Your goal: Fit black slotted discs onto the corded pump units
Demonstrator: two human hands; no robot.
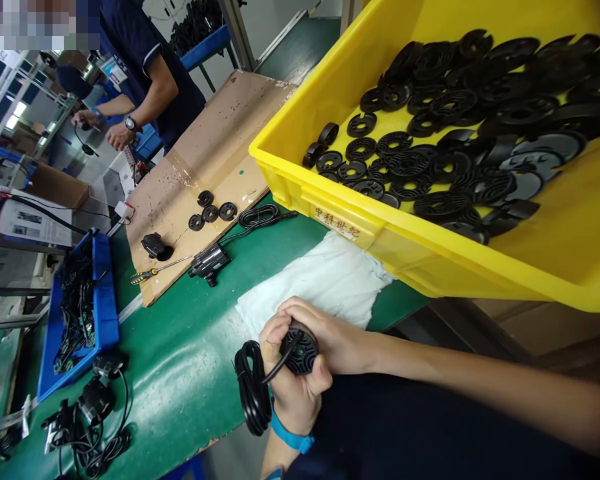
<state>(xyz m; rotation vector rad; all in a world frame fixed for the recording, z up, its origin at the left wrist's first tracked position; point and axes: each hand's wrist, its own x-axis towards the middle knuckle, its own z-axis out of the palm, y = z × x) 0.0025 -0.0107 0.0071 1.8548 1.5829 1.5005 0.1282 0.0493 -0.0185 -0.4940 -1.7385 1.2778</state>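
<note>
Both hands are closed round a round black corded part (pixel 304 353), whose slotted disc face is turned up toward me. My left hand (pixel 291 393), with a blue band on its wrist, grips it from below, thumb at the disc's edge. From the far side my right hand (pixel 330 333) wraps its fingers over the part's rim. A black cable crosses the disc and ends in a tied coil (pixel 253 387) hanging beside my left hand. What lies under the disc is hidden by my fingers. Just beyond my hands is a white cloth (pixel 310 283).
A yellow bin (pixel 415 267) of black slotted discs stands at right. Cardboard (pixel 180 173) carries several discs and a yellow-black screwdriver (pixel 147 275). Near it lies a black corded pump-like unit (pixel 211 263). Left are a blue tray (pixel 105 300) and corded units (pixel 96 400). A co-worker (pixel 153 73) stands across.
</note>
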